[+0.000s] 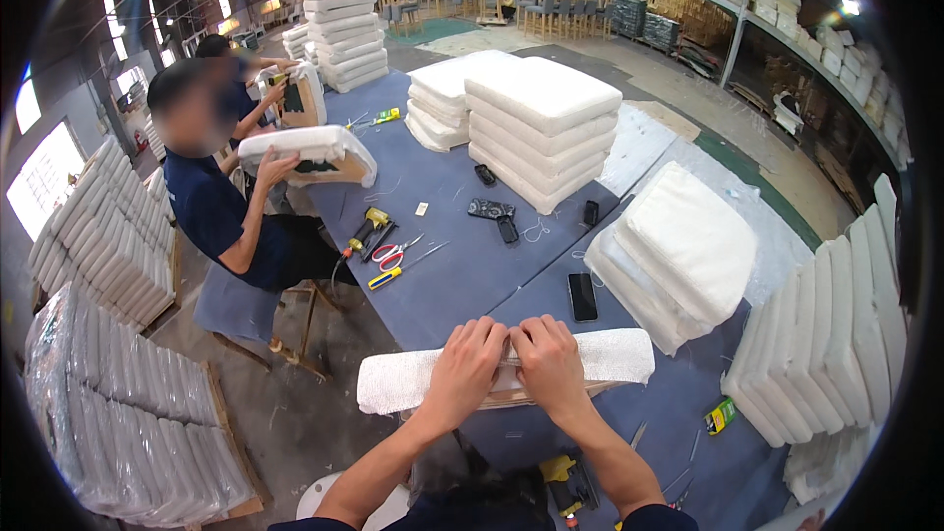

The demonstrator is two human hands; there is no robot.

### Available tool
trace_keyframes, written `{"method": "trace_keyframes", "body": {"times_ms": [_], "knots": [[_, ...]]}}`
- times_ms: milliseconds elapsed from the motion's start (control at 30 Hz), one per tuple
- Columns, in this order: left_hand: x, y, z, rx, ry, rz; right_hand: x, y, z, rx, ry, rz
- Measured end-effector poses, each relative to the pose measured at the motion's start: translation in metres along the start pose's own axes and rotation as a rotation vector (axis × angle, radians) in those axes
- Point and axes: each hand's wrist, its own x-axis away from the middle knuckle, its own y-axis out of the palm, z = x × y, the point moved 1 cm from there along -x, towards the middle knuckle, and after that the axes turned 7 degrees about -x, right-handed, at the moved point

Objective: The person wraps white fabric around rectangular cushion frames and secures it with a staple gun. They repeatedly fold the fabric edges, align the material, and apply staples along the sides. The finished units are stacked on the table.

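Observation:
A white upholstered seat cushion (619, 356) stands on edge on the blue-grey worktable (462, 265) right in front of me, its wooden frame showing under my fingers. My left hand (467, 364) and my right hand (548, 359) sit side by side on its top edge, fingers curled over the white fabric and pressing it down onto the frame. A black phone (582, 296) lies on the table just beyond the cushion. A yellow-and-black stapler tool (560, 482) lies below, near my body.
Stacks of white cushions (541, 123) stand mid-table, at right (683, 251) and far right (836, 334). Red scissors (391, 256), a yellow screwdriver (385, 278) and a staple gun (369, 228) lie at left. A seated person (221, 206) holds another cushion (310, 152). Wrapped cushion pallets (118, 403) stand at left.

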Motion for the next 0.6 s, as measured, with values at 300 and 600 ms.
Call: {"method": "trace_keyframes", "body": {"times_ms": [300,600], "knots": [[0.011,-0.002,0.016,0.024,-0.001,0.249,-0.004,-0.01,0.007,-0.023,-0.059,0.027],[0.061,0.014,0.019,0.006,0.112,0.456,0.042,-0.082,0.033,0.179,-0.04,-0.194]]}}
